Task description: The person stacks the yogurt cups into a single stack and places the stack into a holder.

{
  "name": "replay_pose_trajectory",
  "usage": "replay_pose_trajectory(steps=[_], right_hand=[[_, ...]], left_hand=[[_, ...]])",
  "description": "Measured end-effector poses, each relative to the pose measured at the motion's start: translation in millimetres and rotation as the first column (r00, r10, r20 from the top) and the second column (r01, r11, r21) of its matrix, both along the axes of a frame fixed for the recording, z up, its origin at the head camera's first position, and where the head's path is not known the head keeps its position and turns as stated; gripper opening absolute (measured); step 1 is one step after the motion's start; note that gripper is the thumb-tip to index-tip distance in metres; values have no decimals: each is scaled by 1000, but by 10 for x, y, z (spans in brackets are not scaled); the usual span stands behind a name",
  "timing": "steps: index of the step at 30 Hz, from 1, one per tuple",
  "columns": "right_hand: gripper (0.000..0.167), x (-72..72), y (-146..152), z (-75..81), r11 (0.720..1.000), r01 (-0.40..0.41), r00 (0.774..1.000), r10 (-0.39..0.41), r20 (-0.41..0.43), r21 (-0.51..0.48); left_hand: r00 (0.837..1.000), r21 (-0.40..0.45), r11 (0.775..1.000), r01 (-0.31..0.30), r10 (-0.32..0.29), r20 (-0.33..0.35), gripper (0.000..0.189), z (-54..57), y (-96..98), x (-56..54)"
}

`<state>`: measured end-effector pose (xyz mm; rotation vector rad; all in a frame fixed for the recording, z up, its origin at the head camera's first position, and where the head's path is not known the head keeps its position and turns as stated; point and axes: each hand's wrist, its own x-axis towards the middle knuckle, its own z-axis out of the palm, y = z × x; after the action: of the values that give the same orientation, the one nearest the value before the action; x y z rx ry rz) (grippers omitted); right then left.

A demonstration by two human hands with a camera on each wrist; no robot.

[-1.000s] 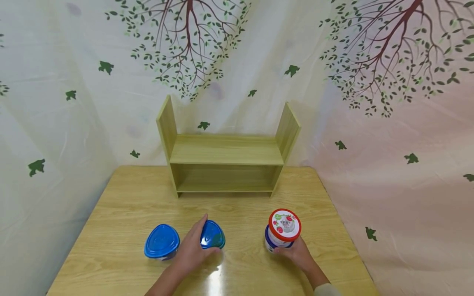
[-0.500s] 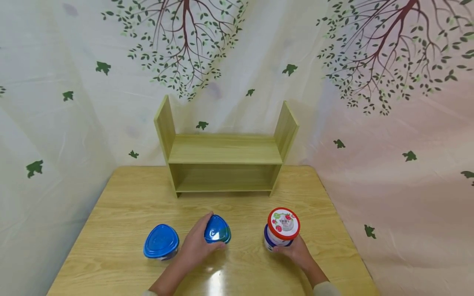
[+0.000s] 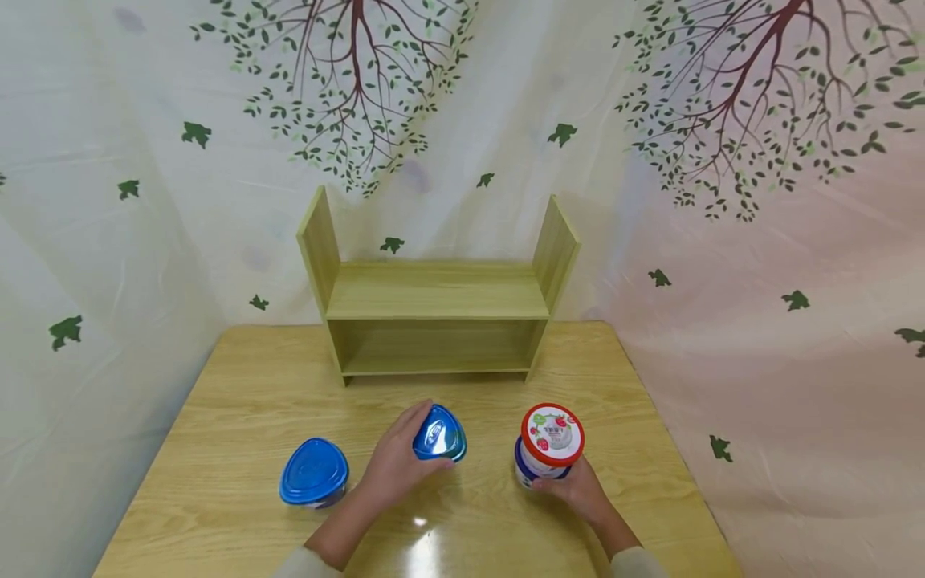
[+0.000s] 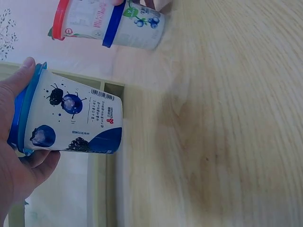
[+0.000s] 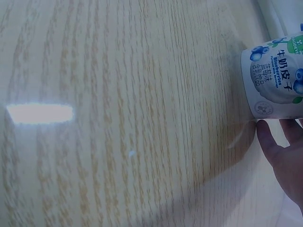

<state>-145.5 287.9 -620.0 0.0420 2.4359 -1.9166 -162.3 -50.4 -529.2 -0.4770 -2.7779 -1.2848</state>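
Observation:
My left hand (image 3: 397, 464) holds a yogurt cup (image 3: 439, 434) with a rounded-triangular blue lid, gripping it around the lid. In the left wrist view this cup (image 4: 75, 113) shows berry pictures, and its base is apart from a shadow on the table, so it hangs raised. To the right, my right hand (image 3: 581, 491) grips the lower of two stacked cups. A red-lidded strawberry yogurt cup (image 3: 552, 434) sits on a blue-rimmed blueberry yogurt cup (image 3: 525, 475). The right wrist view catches the blueberry cup's lower side (image 5: 274, 80) with fingertips against it.
Another blue-lidded cup (image 3: 314, 472) stands on the wooden table (image 3: 238, 401), left of my left hand. A two-level wooden shelf (image 3: 437, 289) is at the table's back edge. Cloth with printed trees and leaves (image 3: 491, 96) surrounds the table.
My left hand has carried the blue-lidded cup to the right and away from me, toward the shelf. My right hand and the stacked cups stay nearly still.

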Motion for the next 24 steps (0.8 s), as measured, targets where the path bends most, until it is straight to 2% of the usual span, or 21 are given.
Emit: replay_pose_trajectory(steps=[6, 12, 18, 24], right_hand=[[90, -13, 0, 3, 1000, 0, 1000, 0, 7, -3], [91, -11, -9, 14, 1000, -2, 1000, 2, 7, 6], [94, -5, -17, 35, 999, 7, 998, -9, 55, 34], [93, -12, 3, -2, 999, 15, 1000, -16, 23, 36]], left_hand=[[999, 12, 999, 33, -33, -39, 99, 129, 109, -64], [995, -17, 997, 75, -76, -66, 100, 297, 237, -131], [991, -41, 992, 116, -119, -66, 100, 519, 387, -206], [982, -41, 984, 171, -174, -77, 99, 751, 577, -273]])
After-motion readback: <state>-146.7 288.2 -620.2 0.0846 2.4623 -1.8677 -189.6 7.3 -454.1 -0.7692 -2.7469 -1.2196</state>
